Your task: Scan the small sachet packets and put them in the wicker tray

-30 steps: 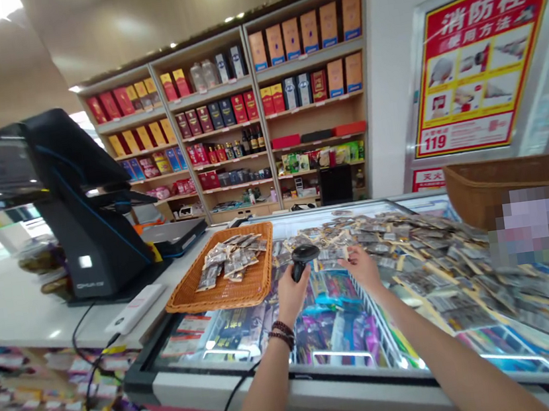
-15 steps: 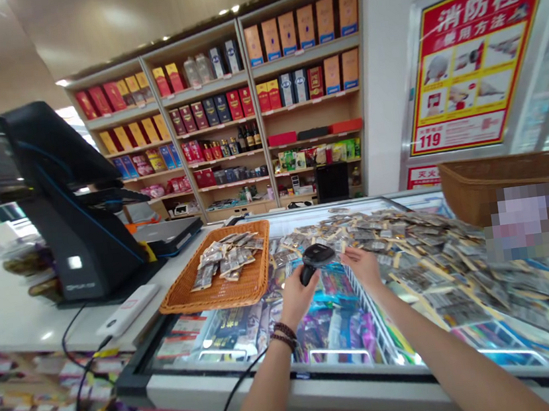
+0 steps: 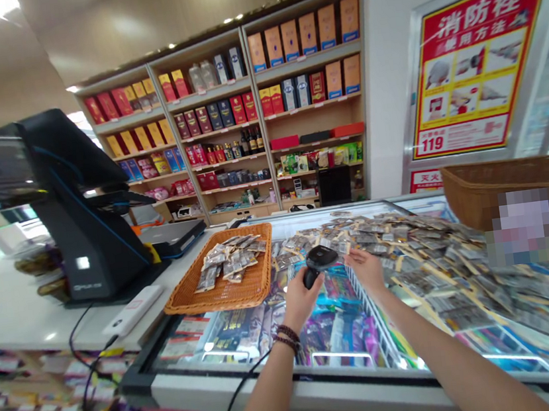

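Head camera shows a glass-topped freezer (image 3: 217, 387) under a wide scatter of small packets (image 3: 425, 257) reaching from twelve round to four o'clock, where the left hand (image 3: 301, 302) wraps closed round the black scanner (image 3: 321, 258) near the centre and the right hand (image 3: 367, 273), just beside it, pinches a small packet (image 3: 346, 249) between its fingertips. An orange wicker tray (image 3: 216, 302) with more packets sits at eight o'clock, a dark till (image 3: 83, 215) on the white counter (image 3: 23, 323) at nine, and a brown basket (image 3: 468, 198) at three. Stocked shelves (image 3: 313, 115) stand at twelve, and a red-and-yellow poster (image 3: 480, 67) hangs at two.
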Demonstrator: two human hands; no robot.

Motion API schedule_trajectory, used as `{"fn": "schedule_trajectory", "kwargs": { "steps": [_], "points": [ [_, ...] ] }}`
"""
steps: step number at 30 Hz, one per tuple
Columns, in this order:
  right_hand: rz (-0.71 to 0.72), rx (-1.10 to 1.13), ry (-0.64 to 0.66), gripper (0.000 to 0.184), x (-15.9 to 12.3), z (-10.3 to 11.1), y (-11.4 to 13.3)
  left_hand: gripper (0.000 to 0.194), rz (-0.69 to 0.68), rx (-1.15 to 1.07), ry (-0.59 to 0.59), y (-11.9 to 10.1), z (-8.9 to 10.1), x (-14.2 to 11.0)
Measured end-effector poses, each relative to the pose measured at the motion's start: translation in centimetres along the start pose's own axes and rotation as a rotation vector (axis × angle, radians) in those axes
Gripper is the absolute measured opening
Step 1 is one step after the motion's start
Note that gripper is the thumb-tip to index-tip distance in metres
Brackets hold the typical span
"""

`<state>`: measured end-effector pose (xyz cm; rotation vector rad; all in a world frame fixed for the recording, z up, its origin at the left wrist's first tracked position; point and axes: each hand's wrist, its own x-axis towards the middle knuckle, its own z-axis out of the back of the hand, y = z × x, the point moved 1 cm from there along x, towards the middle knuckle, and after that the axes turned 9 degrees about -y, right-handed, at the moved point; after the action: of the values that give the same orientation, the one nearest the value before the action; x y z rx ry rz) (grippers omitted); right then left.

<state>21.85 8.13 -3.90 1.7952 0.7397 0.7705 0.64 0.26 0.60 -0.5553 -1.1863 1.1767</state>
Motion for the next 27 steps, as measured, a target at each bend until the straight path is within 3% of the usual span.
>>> {"fn": "schedule_trajectory", "kwargs": {
  "steps": [5,9,14,21,27],
  "points": [
    [-0.091,0.203,-0.100,0.044,0.2,-0.9,0.4,0.040,-0.001,-0.036,-0.121,-0.8,2.0,1.2],
    [-0.236,0.311,-0.174,0.037,0.4,-4.4,0.8,0.040,-0.014,-0.027,-0.214,-1.8,5.7,2.9],
    [-0.337,0.345,-0.002,0.032,-0.6,-11.7,1.5,0.041,-0.014,0.015,-0.352,-1.6,11.7,4.3],
    [-0.398,0.263,0.231,0.024,-4.4,-23.3,1.4,0.043,0.039,0.177,-0.526,1.9,20.1,4.5],
    [-0.297,0.165,0.377,0.019,-7.3,-31.2,0.4,0.045,0.102,0.302,-0.620,4.0,25.5,3.1]
  ]
}}
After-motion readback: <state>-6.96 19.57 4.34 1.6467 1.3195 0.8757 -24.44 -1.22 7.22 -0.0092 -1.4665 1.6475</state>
